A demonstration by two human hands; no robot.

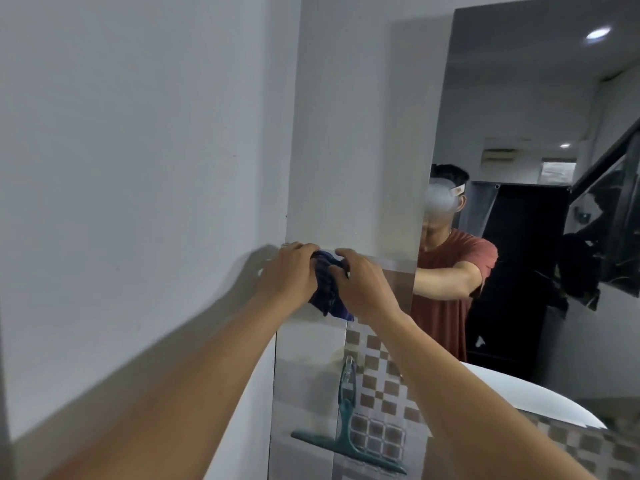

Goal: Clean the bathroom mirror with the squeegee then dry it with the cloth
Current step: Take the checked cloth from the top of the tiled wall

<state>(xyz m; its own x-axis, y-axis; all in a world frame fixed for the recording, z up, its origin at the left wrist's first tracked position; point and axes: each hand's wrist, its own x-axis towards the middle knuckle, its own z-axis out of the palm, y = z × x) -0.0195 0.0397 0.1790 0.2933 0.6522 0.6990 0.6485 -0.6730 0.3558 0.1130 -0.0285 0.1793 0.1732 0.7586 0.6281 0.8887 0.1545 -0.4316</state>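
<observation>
A dark blue cloth (329, 292) is bunched up against the wall just left of the mirror (519, 133). Both hands hold it: my left hand (287, 271) grips its left side and my right hand (363, 285) grips its right side, fingers curled over the top. Most of the cloth is hidden between the hands; a corner hangs below. A teal squeegee (346, 431) hangs from a hook on the tiled wall below the hands, blade down. The mirror fills the right of the view and reflects a person in a red shirt.
A plain white wall (138, 168) covers the left. Brown and white checkered tiles (381, 393) lie under the mirror. The white rim of a basin (540, 400) curves at the lower right. The mirror's left edge runs down near my right wrist.
</observation>
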